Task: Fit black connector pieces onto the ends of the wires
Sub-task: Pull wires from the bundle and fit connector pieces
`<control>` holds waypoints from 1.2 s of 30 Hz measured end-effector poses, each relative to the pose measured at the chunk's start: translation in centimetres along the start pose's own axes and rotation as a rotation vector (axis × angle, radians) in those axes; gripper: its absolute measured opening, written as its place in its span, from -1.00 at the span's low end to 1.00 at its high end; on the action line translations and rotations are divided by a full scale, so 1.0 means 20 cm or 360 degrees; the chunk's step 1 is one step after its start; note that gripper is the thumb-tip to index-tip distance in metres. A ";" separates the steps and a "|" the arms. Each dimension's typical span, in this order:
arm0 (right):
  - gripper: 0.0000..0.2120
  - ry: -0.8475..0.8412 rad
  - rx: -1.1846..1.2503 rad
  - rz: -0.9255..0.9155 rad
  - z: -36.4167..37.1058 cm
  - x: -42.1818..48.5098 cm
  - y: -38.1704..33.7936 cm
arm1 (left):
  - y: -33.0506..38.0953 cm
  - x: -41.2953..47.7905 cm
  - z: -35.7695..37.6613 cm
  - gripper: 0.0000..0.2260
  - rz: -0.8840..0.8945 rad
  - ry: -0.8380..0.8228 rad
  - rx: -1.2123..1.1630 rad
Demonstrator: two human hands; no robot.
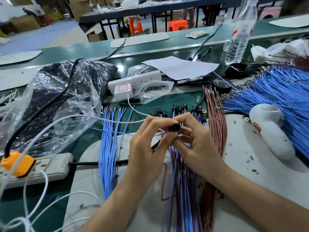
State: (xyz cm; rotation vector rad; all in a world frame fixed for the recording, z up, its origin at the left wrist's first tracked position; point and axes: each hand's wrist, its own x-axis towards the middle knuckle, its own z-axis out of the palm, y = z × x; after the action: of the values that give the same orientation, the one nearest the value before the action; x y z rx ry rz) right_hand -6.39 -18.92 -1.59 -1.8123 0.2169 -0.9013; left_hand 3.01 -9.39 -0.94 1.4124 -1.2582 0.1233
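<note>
A black connector piece [174, 127] sits between the fingertips of both hands at the centre of the view. My left hand [147, 144] pinches a thin blue wire [161, 133] leading into it and also holds a thin black tool. My right hand [195, 139] grips the connector from the right. Behind the hands stand several wires fitted with black connectors [179, 109]. Loose blue wires [108, 148] lie to the left, brown wires [216, 121] to the right, and a mixed blue and brown bunch [182, 190] runs under my hands.
A grey power strip [50, 166] with an orange plug [16, 163] lies at the left, beside a plastic bag [55, 97] of black parts. A white power strip [135, 84], paper sheet, tape roll [222, 85], water bottle [239, 36] and a big blue wire pile [275, 94] fill the back and right.
</note>
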 end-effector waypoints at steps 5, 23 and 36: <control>-0.82 0.0168 -0.0099 -0.0179 0.00 -0.02 -0.04 | -0.03 0.00 -0.02 -0.85 -0.0154 0.0031 -0.0119; -0.83 0.0348 -0.0380 -0.0486 -0.02 -0.03 -0.07 | -0.05 0.01 -0.03 -0.96 -0.0150 -0.0074 -0.0252; -0.88 0.0303 -0.0367 -0.0529 -0.03 -0.02 -0.05 | -0.05 -0.01 0.00 -0.90 -0.0322 -0.0007 -0.0416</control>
State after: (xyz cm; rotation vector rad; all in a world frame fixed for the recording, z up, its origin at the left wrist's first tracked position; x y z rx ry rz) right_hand -7.36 -18.69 -0.93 -2.0113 0.1454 -1.3310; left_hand 3.66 -9.42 -1.74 1.3025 -1.0847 -0.1771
